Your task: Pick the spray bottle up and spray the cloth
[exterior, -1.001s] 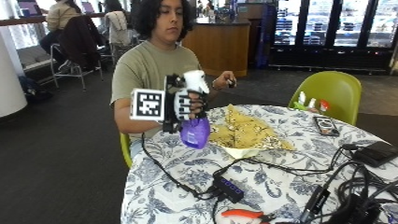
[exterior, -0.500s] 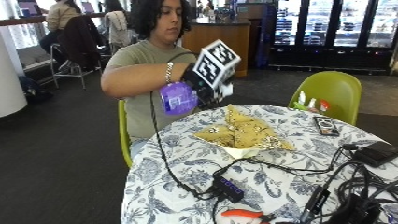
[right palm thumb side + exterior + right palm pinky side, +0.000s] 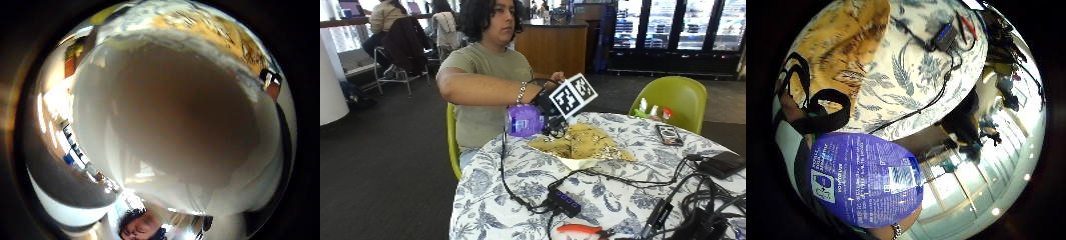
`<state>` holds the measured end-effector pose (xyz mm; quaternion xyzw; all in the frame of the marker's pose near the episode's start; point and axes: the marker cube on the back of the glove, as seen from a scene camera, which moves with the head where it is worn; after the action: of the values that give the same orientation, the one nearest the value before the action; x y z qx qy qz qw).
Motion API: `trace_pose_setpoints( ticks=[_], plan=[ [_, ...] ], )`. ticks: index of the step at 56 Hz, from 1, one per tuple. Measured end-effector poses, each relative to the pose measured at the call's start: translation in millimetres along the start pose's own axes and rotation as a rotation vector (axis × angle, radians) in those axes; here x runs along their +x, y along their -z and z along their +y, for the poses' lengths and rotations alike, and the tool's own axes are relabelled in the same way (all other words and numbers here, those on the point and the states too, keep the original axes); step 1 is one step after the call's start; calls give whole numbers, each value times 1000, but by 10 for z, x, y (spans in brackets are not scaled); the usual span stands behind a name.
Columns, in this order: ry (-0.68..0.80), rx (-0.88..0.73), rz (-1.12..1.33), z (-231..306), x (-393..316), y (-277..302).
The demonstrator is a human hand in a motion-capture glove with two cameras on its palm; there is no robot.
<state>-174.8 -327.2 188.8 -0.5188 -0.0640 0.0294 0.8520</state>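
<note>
One purple spray bottle (image 3: 524, 120) is held in the air above the near edge of the desk (image 3: 520, 170), tipped on its side with its round base facing outward. The gloved right hand (image 3: 549, 107) has its fingers curled round the bottle's upper part; the nozzle is hidden behind the hand. In the little-finger palm view the bottle's purple printed label (image 3: 863, 180) sits close to the palm, with the desk below it.

Just beside the bottle and lower down, a mustard-yellow patterned cloth (image 3: 583, 144) lies crumpled on the desk, apart from the bottle. The desk wears a white covering with a blue leaf print.

Farther out on the desk lie a small black hub (image 3: 566, 202) with black cables running from it, an orange-handled tool (image 3: 581, 230) at the near edge, a phone (image 3: 669, 134) and a dark pouch (image 3: 721, 164). A green chair (image 3: 673, 97) stands behind the desk, holding a few small bottles (image 3: 653, 109).
</note>
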Motion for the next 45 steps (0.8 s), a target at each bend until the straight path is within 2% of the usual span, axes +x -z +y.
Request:
trace_pose_setpoints(
  ticks=[5, 10, 20, 29, 37, 45],
  plan=[
    [-2, -57, -39, -119, -28, -55],
    [46, 29, -110, -79, -181, 138],
    [253, 307, -298, 222, -646, 898],
    [520, 682, -650, 300, -1281, 1439],
    [817, 913, -1016, 77, -1989, 1482],
    [915, 981, -1119, -475, -2470, 1140]
  ],
)
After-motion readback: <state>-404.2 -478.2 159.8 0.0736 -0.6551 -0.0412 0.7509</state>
